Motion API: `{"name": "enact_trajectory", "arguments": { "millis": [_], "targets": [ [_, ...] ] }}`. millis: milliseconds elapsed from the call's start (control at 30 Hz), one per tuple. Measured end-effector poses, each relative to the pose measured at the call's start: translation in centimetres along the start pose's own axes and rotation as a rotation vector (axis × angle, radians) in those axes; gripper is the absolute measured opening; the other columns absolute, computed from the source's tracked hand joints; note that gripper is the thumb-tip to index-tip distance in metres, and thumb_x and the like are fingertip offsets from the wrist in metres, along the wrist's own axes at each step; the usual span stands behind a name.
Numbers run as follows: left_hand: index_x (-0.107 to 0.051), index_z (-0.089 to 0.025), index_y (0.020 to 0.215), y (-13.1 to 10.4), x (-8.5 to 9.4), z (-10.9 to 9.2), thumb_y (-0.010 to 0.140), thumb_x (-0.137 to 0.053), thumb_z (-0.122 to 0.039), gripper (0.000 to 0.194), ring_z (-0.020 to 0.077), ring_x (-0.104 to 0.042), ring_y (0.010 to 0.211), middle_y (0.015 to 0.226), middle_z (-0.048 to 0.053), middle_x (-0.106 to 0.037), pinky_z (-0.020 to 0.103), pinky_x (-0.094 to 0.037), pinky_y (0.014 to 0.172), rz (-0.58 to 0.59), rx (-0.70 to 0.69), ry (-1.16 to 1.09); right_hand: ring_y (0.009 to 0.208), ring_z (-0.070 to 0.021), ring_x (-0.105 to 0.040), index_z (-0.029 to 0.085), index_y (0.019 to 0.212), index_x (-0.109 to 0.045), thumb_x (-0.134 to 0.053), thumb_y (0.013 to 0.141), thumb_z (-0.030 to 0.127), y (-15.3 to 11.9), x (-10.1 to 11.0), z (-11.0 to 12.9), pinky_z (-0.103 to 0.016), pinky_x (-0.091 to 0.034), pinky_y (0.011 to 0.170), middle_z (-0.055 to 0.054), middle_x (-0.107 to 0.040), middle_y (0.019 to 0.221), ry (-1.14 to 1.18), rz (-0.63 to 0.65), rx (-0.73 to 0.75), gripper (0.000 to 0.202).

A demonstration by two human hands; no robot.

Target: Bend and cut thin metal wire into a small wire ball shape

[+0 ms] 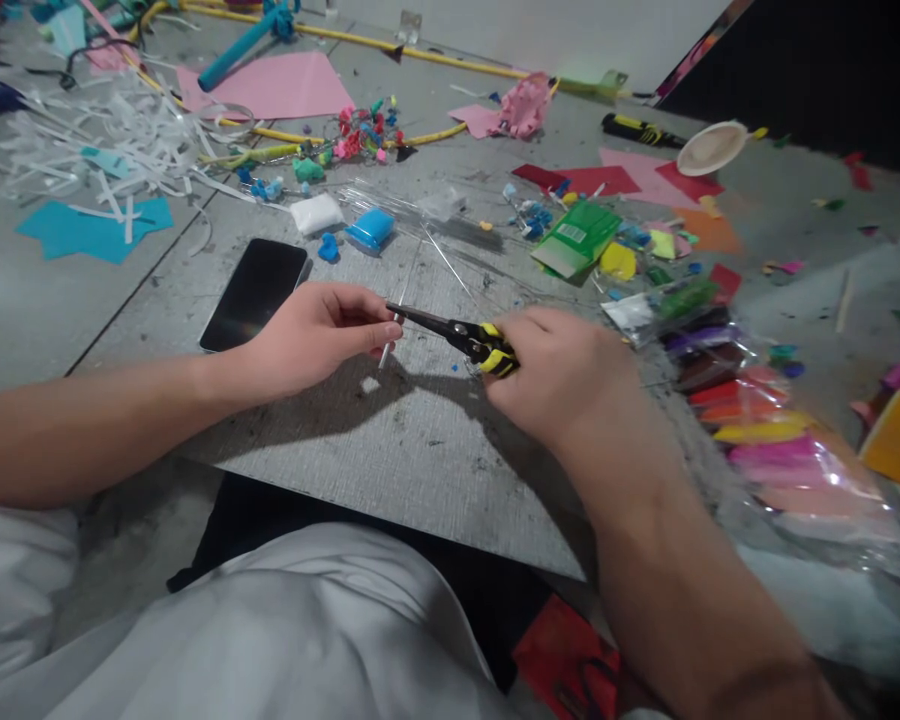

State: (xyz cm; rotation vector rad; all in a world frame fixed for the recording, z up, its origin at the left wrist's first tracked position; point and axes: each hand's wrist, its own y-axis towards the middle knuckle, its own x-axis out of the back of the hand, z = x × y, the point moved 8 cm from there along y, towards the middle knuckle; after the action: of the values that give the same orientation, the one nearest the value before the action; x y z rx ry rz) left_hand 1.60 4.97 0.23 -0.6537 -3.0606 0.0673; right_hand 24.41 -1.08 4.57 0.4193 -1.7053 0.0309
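Note:
Between the thumb and fingers of my left hand [322,325] is a thin pale stick [386,352], pinched near its middle. My right hand [562,370] is wrapped round the yellow and black handles of long-nose pliers [450,330]. The pliers' dark tip reaches the stick beside my left fingertips; whether the jaws grip it, I cannot tell. A black phone [256,292] lies just beyond my left wrist. Farther back on the table are a blue clay packet [370,229], a white clay packet [317,213] and a small blue clay lump [328,246].
Shredded white paper strips [112,140] heap at the back left, near a blue paper piece [94,228]. Bagged coloured clay [772,430] lines the right side. A green packet [576,240] and another yellow-black tool [641,130] lie farther back. The table's front edge [390,510] is close to my lap.

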Motion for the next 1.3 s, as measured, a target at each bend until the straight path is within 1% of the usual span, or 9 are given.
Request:
{"name": "enact_trajectory", "arguments": {
  "millis": [133, 233, 333, 533, 733, 867, 967, 1133, 1300],
  "targets": [
    [-0.085, -0.022, 0.081, 0.0, 0.2, -0.2, 0.085, -0.114, -0.046, 0.038, 0.0212, -0.076, 0.075, 0.079, 0.005, -0.082, 0.036, -0.067, 0.076, -0.015, -0.014, 0.044, 0.098, -0.0349, -0.084, 0.025, 0.106, -0.087, -0.073, 0.095, 0.019, 0.5, -0.9, -0.2, -0.040, -0.051, 0.076, -0.014, -0.090, 0.110, 0.036, 0.056, -0.016, 0.019],
    [-0.085, -0.023, 0.081, 0.1, 0.3, -0.3, 0.087, -0.113, -0.045, 0.036, 0.0206, -0.075, 0.075, 0.079, 0.005, -0.081, 0.036, -0.063, 0.075, -0.020, -0.039, 0.055, 0.098, -0.0352, -0.084, 0.024, 0.106, -0.086, -0.074, 0.094, 0.022, 1.0, -1.2, -0.2, -0.040, -0.051, 0.077, -0.013, -0.089, 0.109, 0.059, 0.068, -0.028, 0.017],
    [-0.086, -0.023, 0.082, 0.1, 0.3, -0.3, 0.091, -0.109, -0.039, 0.029, 0.0193, -0.072, 0.075, 0.079, 0.005, -0.082, 0.036, -0.057, 0.074, -0.004, -0.052, 0.044, 0.095, -0.0326, -0.081, 0.025, 0.102, -0.083, -0.077, 0.093, 0.022, 1.3, -1.3, -0.2, -0.040, -0.051, 0.079, -0.011, -0.088, 0.106, 0.095, 0.094, -0.047, 0.011],
    [-0.086, -0.025, 0.084, 0.0, 0.2, -0.1, 0.096, -0.104, -0.034, 0.023, 0.0189, -0.066, 0.076, 0.078, 0.004, -0.083, 0.038, -0.050, 0.074, 0.011, -0.031, 0.054, 0.094, -0.0296, -0.078, 0.023, 0.100, -0.081, -0.080, 0.100, 0.019, 1.3, -1.5, 0.3, -0.038, -0.050, 0.080, -0.013, -0.088, 0.107, 0.168, 0.148, -0.041, 0.004],
    [-0.085, -0.025, 0.081, 0.4, 0.5, -0.1, 0.093, -0.104, -0.036, 0.025, 0.0185, -0.059, 0.076, 0.078, 0.005, -0.081, 0.039, -0.045, 0.073, 0.016, -0.049, 0.071, 0.093, -0.0299, -0.076, 0.027, 0.099, -0.079, -0.075, 0.107, 0.020, 1.3, -1.6, 0.4, -0.038, -0.051, 0.078, -0.013, -0.089, 0.108, 0.186, 0.095, -0.018, 0.012],
    [-0.084, -0.026, 0.079, 0.6, 0.4, -0.5, 0.095, -0.104, -0.040, 0.029, 0.0183, -0.059, 0.074, 0.075, 0.004, -0.080, 0.038, -0.045, 0.071, 0.023, -0.086, 0.079, 0.095, -0.0319, -0.079, 0.027, 0.101, -0.080, -0.073, 0.106, 0.020, 1.2, -1.6, 0.0, -0.040, -0.052, 0.078, -0.014, -0.089, 0.111, 0.208, 0.067, -0.020, 0.011],
    [-0.083, -0.026, 0.079, 0.5, 0.4, -0.8, 0.093, -0.106, -0.040, 0.031, 0.0176, -0.062, 0.072, 0.073, 0.003, -0.079, 0.037, -0.045, 0.070, 0.009, -0.094, 0.075, 0.103, -0.0343, -0.082, 0.026, 0.108, -0.081, -0.073, 0.104, 0.018, 1.2, -1.8, -0.2, -0.041, -0.057, 0.084, -0.016, -0.090, 0.115, 0.233, 0.056, -0.007, 0.011],
    [-0.086, -0.026, 0.080, 0.1, 0.7, -1.3, 0.095, -0.110, -0.045, 0.033, 0.0170, -0.062, 0.072, 0.073, 0.002, -0.080, 0.036, -0.046, 0.069, -0.014, -0.105, 0.066, 0.118, -0.0381, -0.083, 0.024, 0.121, -0.084, -0.071, 0.100, 0.011, 1.1, -1.6, -0.3, -0.044, -0.061, 0.098, -0.017, -0.090, 0.124, 0.234, -0.021, -0.003, 0.028],
    [-0.087, -0.026, 0.081, 0.1, 0.9, -1.5, 0.094, -0.108, -0.035, 0.027, 0.0183, -0.065, 0.075, 0.076, 0.003, -0.082, 0.038, -0.049, 0.072, -0.019, -0.113, 0.044, 0.112, -0.0360, -0.081, 0.020, 0.118, -0.085, -0.070, 0.104, 0.018, 0.8, -1.9, -0.2, -0.042, -0.058, 0.095, -0.016, -0.088, 0.113, 0.210, -0.059, 0.030, 0.021]
  ]
}}
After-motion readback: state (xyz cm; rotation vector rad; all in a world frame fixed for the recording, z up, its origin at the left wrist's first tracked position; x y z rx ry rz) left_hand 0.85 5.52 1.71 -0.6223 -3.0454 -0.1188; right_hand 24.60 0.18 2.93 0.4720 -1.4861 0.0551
